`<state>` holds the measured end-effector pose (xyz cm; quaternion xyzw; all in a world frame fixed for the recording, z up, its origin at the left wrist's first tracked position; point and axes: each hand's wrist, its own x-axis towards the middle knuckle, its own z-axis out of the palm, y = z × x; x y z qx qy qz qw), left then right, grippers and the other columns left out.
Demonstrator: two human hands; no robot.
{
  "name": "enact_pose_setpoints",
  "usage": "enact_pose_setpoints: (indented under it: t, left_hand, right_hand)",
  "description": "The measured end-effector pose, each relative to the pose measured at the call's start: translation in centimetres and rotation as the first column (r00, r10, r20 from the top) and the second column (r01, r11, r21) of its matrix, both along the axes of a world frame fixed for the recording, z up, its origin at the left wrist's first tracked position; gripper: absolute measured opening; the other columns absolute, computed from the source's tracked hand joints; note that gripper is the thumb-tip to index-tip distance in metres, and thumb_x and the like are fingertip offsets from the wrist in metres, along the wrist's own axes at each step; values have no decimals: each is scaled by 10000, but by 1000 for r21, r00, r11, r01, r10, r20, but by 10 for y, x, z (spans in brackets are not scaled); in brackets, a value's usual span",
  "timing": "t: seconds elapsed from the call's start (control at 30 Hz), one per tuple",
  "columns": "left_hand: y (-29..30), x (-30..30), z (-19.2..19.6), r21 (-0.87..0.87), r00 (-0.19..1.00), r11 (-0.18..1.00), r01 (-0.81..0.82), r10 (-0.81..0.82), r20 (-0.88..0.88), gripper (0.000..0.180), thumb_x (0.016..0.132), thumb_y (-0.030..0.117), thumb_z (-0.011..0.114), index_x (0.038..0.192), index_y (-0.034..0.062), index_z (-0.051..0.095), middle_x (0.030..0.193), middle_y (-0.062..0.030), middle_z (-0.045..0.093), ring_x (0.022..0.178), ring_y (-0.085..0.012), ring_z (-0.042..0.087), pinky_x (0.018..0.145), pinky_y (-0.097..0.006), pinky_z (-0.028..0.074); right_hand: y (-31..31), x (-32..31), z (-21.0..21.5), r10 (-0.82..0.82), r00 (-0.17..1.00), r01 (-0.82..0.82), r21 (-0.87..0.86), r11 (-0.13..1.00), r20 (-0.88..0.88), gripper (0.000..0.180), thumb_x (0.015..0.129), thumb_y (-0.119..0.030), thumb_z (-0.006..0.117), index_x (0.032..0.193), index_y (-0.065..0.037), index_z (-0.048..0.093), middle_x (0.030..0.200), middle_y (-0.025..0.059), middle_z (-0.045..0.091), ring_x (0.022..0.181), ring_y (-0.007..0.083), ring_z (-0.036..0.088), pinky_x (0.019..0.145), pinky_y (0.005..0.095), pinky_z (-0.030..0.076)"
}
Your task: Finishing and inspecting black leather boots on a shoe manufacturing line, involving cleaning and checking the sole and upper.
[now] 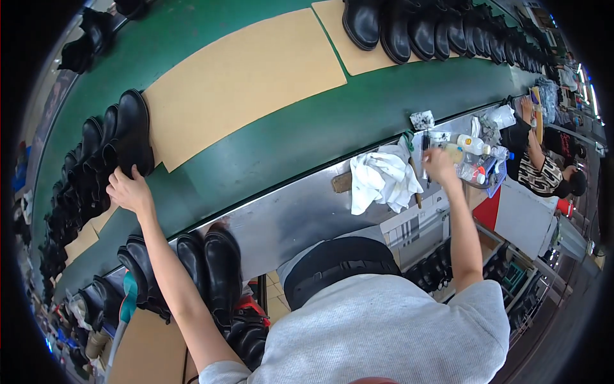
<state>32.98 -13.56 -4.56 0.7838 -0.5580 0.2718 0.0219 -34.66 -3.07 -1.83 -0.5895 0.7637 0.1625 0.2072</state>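
Observation:
My left hand (130, 191) reaches out to the left and grips the upper edge of a black leather boot (133, 125), thumb and fingers at its shaft. That boot stands at the front of a row of similar black boots (91, 137) on the green conveyor belt (256, 150). Off to the right, my right hand (440, 165) hovers over the metal ledge with its fingers curled together; whatever they hold is hidden. Beside it are a dark slim tool (426, 152), a thin wooden stick (417, 187) and clear plastic bottles (472, 144).
Tan cardboard sheets (249, 80) lie on the belt, with more black boots (396, 32) farther along. A crumpled white cloth (380, 182) and a brown block (342, 183) rest on the metal ledge (288, 217). Below it stand more boots (222, 269). A co-worker (540, 166) is at the right.

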Motion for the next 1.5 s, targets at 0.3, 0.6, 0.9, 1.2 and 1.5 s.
enact_pose_setpoints:
  t: [0.3, 0.6, 0.9, 1.2, 1.5]
  left_hand:
    - [78, -36, 121, -165, 806, 817, 552, -574, -144, 120, 638, 57, 607, 751, 80, 639, 797, -34, 589, 869, -231, 544, 722, -382, 418]
    - [270, -148, 240, -89, 610, 611, 786, -791, -49, 73, 663, 53, 668, 698, 20, 613, 912, -87, 650, 936, -242, 604, 844, -401, 507]
    - [409, -216, 225, -684, 933, 729, 15, -256, -253, 457, 695, 80, 697, 1125, 16, 554, 1302, -172, 395, 1248, -340, 376, 936, -441, 424]
    - [547, -203, 246, -173, 50, 523, -835, -241, -969, 397, 787, 159, 716, 1117, -31, 601, 1011, -55, 647, 905, -121, 578, 828, -276, 461]
    - [650, -49, 284, -445, 709, 636, -631, 239, -664, 364, 772, 35, 645, 1131, -1, 596, 967, -232, 631, 848, -202, 649, 736, -287, 497]
  right_hand:
    - [79, 0, -39, -88, 990, 108, -194, 975, 107, 203, 757, -128, 566, 888, 26, 582, 848, 226, 637, 830, 393, 608, 732, 469, 471]
    - [25, 154, 93, 377, 391, -63, -384, 921, 840, 410, 846, -84, 568, 1236, 11, 483, 1235, 111, 521, 1023, 184, 556, 837, 284, 440]
    - [117, 308, 95, -301, -140, -895, 9, 446, 943, 765, 620, -59, 831, 1272, 53, 447, 1187, 85, 550, 1096, 147, 498, 987, 293, 365]
    - [250, 412, 99, 73, -298, -903, -306, 301, 952, 830, 659, -220, 791, 1350, -12, 381, 1082, 179, 632, 978, 257, 636, 890, 315, 465]
    - [330, 534, 126, 378, -354, -897, -425, 121, 855, 863, 706, -270, 784, 1384, -21, 311, 1225, 205, 545, 1097, 270, 568, 929, 337, 438]
